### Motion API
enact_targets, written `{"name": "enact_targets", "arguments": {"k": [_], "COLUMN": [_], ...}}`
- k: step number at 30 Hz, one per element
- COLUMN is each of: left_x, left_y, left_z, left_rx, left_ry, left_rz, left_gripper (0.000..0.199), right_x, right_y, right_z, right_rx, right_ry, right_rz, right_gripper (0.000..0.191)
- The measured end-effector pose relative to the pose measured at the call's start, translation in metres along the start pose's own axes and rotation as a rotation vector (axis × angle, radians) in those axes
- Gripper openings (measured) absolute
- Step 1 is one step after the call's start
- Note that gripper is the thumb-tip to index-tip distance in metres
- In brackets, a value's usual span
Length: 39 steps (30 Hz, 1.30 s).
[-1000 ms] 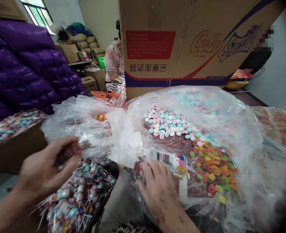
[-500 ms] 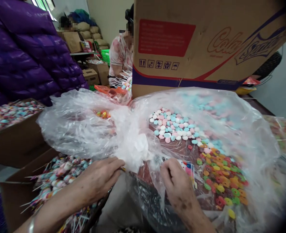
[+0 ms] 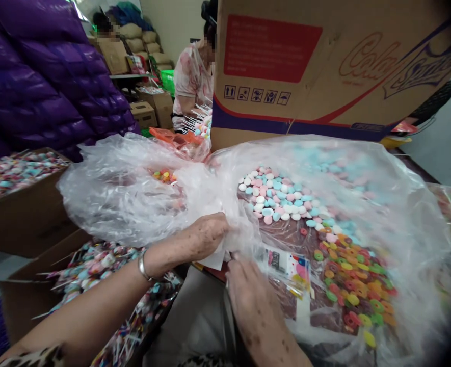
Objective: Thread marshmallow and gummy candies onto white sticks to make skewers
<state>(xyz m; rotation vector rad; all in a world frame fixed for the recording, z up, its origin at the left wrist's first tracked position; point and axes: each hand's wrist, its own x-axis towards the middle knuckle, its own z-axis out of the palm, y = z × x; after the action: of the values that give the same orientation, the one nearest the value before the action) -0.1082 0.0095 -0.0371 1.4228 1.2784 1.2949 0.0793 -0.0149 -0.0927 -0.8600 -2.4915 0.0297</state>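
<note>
My left hand (image 3: pixel 206 235), a silver bracelet on its wrist, is closed with its fingertips on a crumpled translucent plastic sheet (image 3: pixel 210 191). Just below it hangs a flat white piece (image 3: pixel 210 262). My right hand (image 3: pixel 246 285), smeared by motion, is at the table's front edge under the left hand; what its fingers do is unclear. To its right lies a small printed plastic packet (image 3: pixel 284 265). Pink, white and blue round candies (image 3: pixel 274 199) are heaped on the plastic-covered table, with colourful ring gummies (image 3: pixel 359 285) nearer me at the right.
A large cardboard box (image 3: pixel 286 66) stands behind the candies. Open cartons of wrapped lollipops are at the left, one low beside me (image 3: pixel 99 270), another farther back (image 3: pixel 19 176). Purple wrapped bundles (image 3: pixel 49 76) rise behind them. A co-worker (image 3: pixel 190 76) sits beyond the table.
My left hand has moved up and right onto the crumpled plastic. My right hand has shifted left and slightly down, uncovering more of the printed packet. The camera view has shifted slightly.
</note>
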Motion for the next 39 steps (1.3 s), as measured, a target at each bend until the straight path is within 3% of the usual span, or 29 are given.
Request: {"name": "enact_targets", "arguments": {"k": [5,13,19,22,28,33,35,39], "left_x": [0.005,0.018,0.018,0.015,0.007,-0.015,-0.026,-0.040], "left_y": [-0.006,0.000,-0.019,-0.031,-0.039,-0.010,0.004,0.015], "left_z": [-0.005,-0.006,-0.006,-0.004,0.003,0.013,0.019,0.033], "left_rx": [0.375,0.484,0.593,0.731,0.776,0.571,0.446,0.126], "left_ry": [-0.233,-0.118,-0.104,-0.154,-0.150,0.182,0.174,0.035], "left_rz": [0.197,0.146,0.197,0.238,0.429,0.552,0.451,0.060], "left_gripper": [0.029,0.035,0.034,0.037,0.032,0.031,0.025,0.024], "right_x": [0.011,0.025,0.039,0.043,0.038,0.033,0.030,0.025], "right_y": [0.008,0.019,0.024,0.026,0.029,0.034,0.035,0.030], "right_z": [0.003,0.006,0.010,0.009,-0.027,-0.050,-0.050,-0.046], "right_rx": [-0.162,-0.270,-0.241,-0.202,0.304,0.766,0.922,1.180], "right_ry": [-0.062,-0.124,-0.164,-0.172,0.018,-0.083,-0.146,-0.167], "right_rz": [0.150,0.266,0.298,0.311,0.381,0.628,0.716,0.838], "right_gripper": [0.021,0.025,0.014,0.018,0.023,0.025,0.026,0.025]}}
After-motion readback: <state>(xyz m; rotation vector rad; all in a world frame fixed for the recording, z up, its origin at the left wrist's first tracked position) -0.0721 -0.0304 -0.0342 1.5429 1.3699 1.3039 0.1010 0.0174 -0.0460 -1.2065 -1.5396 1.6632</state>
